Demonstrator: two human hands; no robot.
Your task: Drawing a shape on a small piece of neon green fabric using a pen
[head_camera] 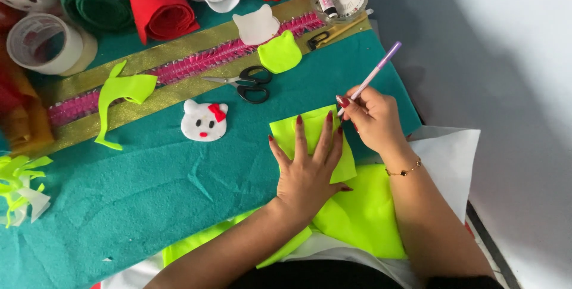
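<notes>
Teal felt sheet (149, 193) spreads under and left of both hands, wrinkled, matte. On it, a neon yellow-green felt piece (285, 131), roughly rectangular, flat, smooth-edged, lying beneath the left hand and reaching up to the right hand's pen tip. Left hand (307, 167) flat on that piece, fingers spread, pressing, gripping nothing. Right hand (372, 119) just beside it, closed around a lilac pen (375, 73), tip down at the piece's top edge. Beyond the hands: black-handled scissors (247, 83), white cat-face cutout with red bow (204, 121) left of the left hand, smaller green cat-head shape (280, 53) farther off
</notes>
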